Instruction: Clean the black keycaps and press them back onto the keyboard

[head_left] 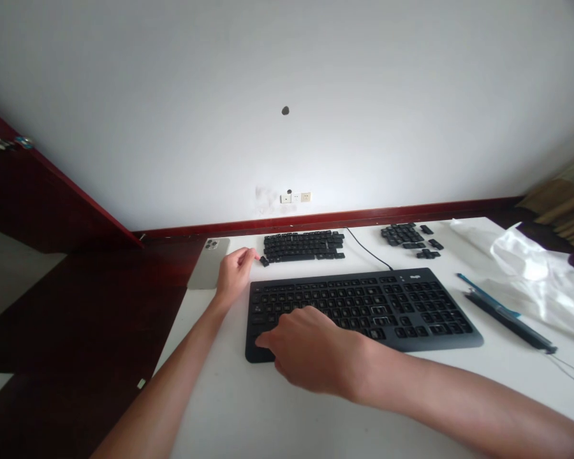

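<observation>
A black keyboard (414, 299) lies on the white table, most of its key positions bare of caps, with a few caps along its left side. My right hand (316, 347) reaches across it, index finger stretched onto the lower left corner, the other fingers curled; nothing shows in its grip. Beyond the keyboard's upper left corner, my left hand (235, 273) is closed in a pinch at a small black keycap (264, 261). Loose keycaps (303, 245) lie in rows just right of that hand. Another group of keycaps (402, 234) lies farther right.
A phone (203, 266) lies at the table's left edge, partly behind my left hand. To the right are a blue stick-like tool (488, 294), a dark tool with a wire loop (509, 322) and a crumpled clear plastic bag (530, 268). A cable (366, 250) runs toward the wall.
</observation>
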`<state>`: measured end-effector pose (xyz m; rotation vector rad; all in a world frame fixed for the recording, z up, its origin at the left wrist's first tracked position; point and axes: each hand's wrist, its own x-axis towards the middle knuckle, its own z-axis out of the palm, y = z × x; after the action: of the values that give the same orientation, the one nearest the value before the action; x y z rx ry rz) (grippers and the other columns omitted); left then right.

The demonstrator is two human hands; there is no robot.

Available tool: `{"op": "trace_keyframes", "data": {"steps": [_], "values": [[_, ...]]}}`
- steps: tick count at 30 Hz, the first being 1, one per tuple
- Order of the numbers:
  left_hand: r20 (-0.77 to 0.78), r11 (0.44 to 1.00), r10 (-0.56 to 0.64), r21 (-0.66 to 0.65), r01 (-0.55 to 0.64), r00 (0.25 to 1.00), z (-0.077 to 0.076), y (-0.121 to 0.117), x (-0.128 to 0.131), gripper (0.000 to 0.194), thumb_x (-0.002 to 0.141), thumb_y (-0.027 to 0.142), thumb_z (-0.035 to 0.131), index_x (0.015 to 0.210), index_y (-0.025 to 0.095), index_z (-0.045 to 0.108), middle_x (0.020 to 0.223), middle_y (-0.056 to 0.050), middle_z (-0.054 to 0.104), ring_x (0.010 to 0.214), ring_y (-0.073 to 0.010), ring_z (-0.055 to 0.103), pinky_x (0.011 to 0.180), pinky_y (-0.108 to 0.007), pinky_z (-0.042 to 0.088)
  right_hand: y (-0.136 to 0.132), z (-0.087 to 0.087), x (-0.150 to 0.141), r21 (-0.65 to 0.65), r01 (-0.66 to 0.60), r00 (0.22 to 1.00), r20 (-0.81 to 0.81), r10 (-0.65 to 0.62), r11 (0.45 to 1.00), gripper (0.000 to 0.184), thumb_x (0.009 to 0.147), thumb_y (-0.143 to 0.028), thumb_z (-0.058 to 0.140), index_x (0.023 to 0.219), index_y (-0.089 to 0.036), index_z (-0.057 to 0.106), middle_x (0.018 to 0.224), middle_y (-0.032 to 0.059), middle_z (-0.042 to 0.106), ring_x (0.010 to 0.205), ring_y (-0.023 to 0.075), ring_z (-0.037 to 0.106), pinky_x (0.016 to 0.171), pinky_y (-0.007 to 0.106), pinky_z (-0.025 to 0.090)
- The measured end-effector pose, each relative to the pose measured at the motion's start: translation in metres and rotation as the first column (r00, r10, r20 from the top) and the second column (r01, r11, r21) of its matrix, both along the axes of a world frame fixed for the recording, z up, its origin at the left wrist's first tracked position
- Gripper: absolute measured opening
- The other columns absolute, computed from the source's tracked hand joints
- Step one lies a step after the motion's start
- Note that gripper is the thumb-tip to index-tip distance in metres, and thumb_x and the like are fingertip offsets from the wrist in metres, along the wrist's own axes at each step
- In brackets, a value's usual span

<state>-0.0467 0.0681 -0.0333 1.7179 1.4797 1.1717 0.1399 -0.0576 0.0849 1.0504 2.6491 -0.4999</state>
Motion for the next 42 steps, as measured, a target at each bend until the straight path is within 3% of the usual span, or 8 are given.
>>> {"op": "trace_keyframes", "data": {"steps": [9, 14, 18, 23, 28, 36, 42], "values": [[-0.172, 0.994, 0.096, 0.066, -0.085, 0.98, 0.001, -0.001, 0.0, 0.036, 0.095, 0.049, 0.058, 0.08, 0.02, 0.075, 0.056, 0.003, 0.042, 0.057, -0.0146, 0.04, 0.059, -0.029, 0.031, -0.006, -0.006, 0.002, 0.023, -0.057, 0.998, 0.017, 0.057, 0.998, 0.025, 0.099, -0.015, 0.057, 0.117, -0.017, 0.074, 0.09, 0.0086, 0.079, 0.078, 0.0272, 0.077, 0.053, 0.034, 0.046], [-0.235, 0.995, 0.052, 0.098, -0.03, 0.971, -0.005, 0.003, -0.006, 0.027, 0.093, 0.045, 0.063, 0.093, 0.023, 0.077, 0.057, 0.006, 0.034, 0.056, -0.014, 0.037, 0.06, -0.028, 0.032, -0.001, -0.008, 0.001, 0.04, -0.063, 0.998, 0.001, 0.063, 0.997, 0.019, 0.102, -0.019, 0.059, 0.112, -0.016, 0.075, 0.093, 0.01, 0.08, 0.081, 0.0278, 0.078, 0.055, 0.033, 0.047], [-0.263, 0.995, -0.026, 0.086, 0.05, 0.965, -0.007, 0.003, -0.008, 0.026, 0.094, 0.038, 0.06, 0.102, 0.023, 0.08, 0.059, 0.006, 0.031, 0.056, -0.0143, 0.036, 0.061, -0.029, 0.031, 0.01, 0.001, 0.008, 0.026, -0.002, 1.0, 0.012, 0.001, 1.0, 0.019, 0.102, -0.023, 0.061, 0.109, -0.016, 0.077, 0.095, 0.0112, 0.08, 0.087, 0.031, 0.078, 0.059, 0.033, 0.048], [-0.377, 0.993, -0.056, 0.079, 0.093, 0.925, -0.003, 0.002, -0.01, 0.029, 0.094, 0.031, 0.057, 0.11, 0.025, 0.08, 0.058, 0.005, 0.038, 0.056, -0.0153, 0.041, 0.062, -0.029, 0.032, 0.025, 0.014, 0.02, 0.087, 0.124, 0.99, 0.059, -0.129, 0.988, 0.022, 0.102, -0.02, 0.059, 0.113, -0.016, 0.078, 0.097, 0.012, 0.08, 0.089, 0.0322, 0.077, 0.063, 0.035, 0.049], [-0.52, 0.994, -0.058, 0.049, 0.098, 0.852, 0.002, 0.004, -0.016, 0.038, 0.092, 0.024, 0.055, 0.119, 0.029, 0.081, 0.056, 0.004, 0.044, 0.055, -0.017, 0.041, 0.061, -0.03, 0.029, 0.033, 0.015, 0.027, 0.092, 0.172, 0.983, 0.053, -0.177, 0.981, 0.024, 0.101, -0.019, 0.06, 0.118, -0.018, 0.077, 0.095, 0.0122, 0.08, 0.092, 0.0331, 0.077, 0.067, 0.035, 0.049], [-0.542, 0.987, -0.131, 0.005, 0.159, 0.83, 0.005, 0.003, -0.016, 0.037, 0.092, 0.024, 0.055, 0.118, 0.031, 0.081, 0.057, 0.004, 0.043, 0.057, -0.0159, 0.043, 0.062, -0.029, 0.031, 0.033, 0.019, 0.027, 0.022, 0.148, 0.983, 0.104, -0.15, 0.989, 0.024, 0.102, -0.023, 0.059, 0.116, -0.016, 0.078, 0.101, 0.0125, 0.08, 0.098, 0.0332, 0.076, 0.07, 0.035, 0.048], [-0.515, 0.982, -0.14, 0.037, 0.185, 0.846, 0.001, 0.005, -0.017, 0.031, 0.095, 0.026, 0.057, 0.115, 0.029, 0.081, 0.071, 0.002, 0.064, 0.065, -0.0165, 0.054, 0.069, -0.03, 0.04, 0.032, 0.015, 0.029, -0.02, 0.153, 0.985, 0.088, -0.151, 0.988, 0.032, 0.103, -0.023, 0.06, 0.131, -0.02, 0.074, 0.108, 0.0111, 0.08, 0.1, 0.0317, 0.076, 0.07, 0.035, 0.048]]}}
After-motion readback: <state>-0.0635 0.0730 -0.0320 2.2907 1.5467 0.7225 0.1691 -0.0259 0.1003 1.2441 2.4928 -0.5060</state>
